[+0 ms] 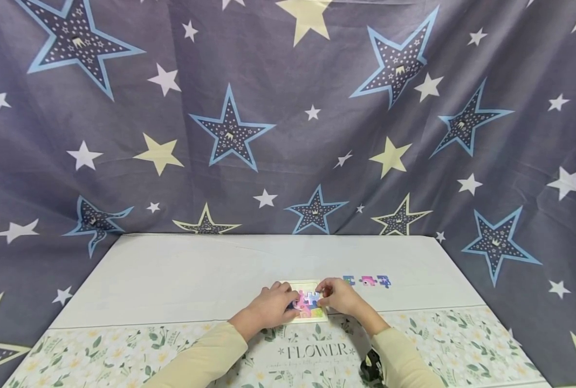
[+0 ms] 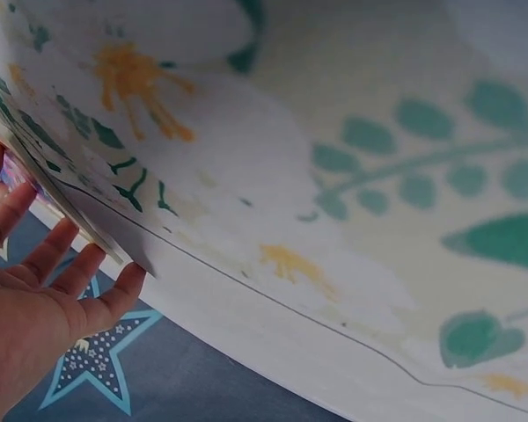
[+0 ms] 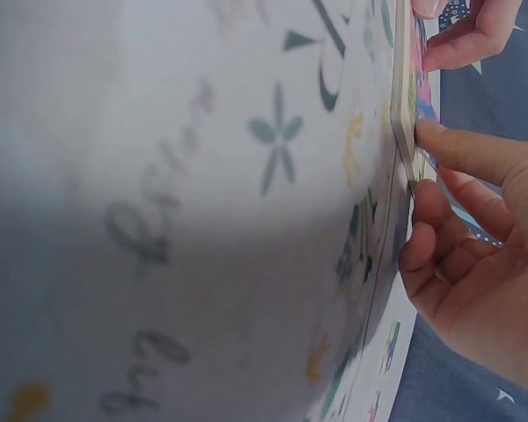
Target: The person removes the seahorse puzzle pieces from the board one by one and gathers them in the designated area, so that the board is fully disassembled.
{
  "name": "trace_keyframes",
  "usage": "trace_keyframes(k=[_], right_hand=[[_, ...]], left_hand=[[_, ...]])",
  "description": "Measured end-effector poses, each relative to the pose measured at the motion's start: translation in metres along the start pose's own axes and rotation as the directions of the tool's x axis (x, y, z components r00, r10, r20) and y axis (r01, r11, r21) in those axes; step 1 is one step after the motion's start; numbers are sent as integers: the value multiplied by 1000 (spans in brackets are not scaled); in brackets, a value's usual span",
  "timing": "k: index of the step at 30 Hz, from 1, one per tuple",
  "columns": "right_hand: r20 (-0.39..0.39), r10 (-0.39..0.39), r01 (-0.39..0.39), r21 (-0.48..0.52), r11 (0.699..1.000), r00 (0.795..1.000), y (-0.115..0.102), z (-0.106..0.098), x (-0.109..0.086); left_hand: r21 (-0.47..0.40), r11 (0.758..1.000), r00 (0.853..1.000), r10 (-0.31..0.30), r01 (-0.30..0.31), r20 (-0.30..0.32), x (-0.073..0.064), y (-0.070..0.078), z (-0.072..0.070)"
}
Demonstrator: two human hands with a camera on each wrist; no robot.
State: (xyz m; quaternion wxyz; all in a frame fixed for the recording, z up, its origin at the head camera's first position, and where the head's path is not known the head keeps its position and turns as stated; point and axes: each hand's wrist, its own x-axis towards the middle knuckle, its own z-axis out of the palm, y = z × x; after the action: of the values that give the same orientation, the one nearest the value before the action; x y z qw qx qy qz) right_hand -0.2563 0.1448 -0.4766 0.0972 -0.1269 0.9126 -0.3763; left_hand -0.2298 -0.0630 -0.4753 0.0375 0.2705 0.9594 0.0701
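Note:
A small jigsaw puzzle in a cream-rimmed tray (image 1: 321,317) lies on the table, its fitted pieces (image 1: 304,307) pink, blue and yellow-green. My left hand (image 1: 272,304) rests along the left side of the tray; in the left wrist view its spread fingers (image 2: 75,272) touch the tray edge. On the right side, my right hand (image 1: 342,297) pinches a blue puzzle piece (image 1: 313,299) between thumb and index finger, low over the tray. The right wrist view shows that thumb (image 3: 466,149) at the tray rim, the other fingers curled. Fingers partly hide the puzzle.
Several loose puzzle pieces, among them a pink one (image 1: 367,281) and a blue one (image 1: 384,281), lie to the right behind my right hand. A flowered cloth (image 1: 137,345) covers the near part of the white table (image 1: 196,269). A starry curtain (image 1: 278,140) hangs behind the table.

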Motion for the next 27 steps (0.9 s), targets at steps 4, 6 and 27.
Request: trace_keyframes(k=[4, 6, 27], right_hand=[[-7, 2, -2, 10, 1000, 1000, 0, 1, 0], [-13, -6, 6, 21, 1000, 1000, 0, 1, 0], [-56, -11, 14, 57, 998, 998, -5, 3, -3]], left_hand=[[1, 1000, 1000, -1, 1, 7, 0, 0, 0], [2, 1000, 1000, -1, 1, 10, 1, 0, 0], [14, 1000, 1000, -10, 9, 12, 1, 1, -1]])
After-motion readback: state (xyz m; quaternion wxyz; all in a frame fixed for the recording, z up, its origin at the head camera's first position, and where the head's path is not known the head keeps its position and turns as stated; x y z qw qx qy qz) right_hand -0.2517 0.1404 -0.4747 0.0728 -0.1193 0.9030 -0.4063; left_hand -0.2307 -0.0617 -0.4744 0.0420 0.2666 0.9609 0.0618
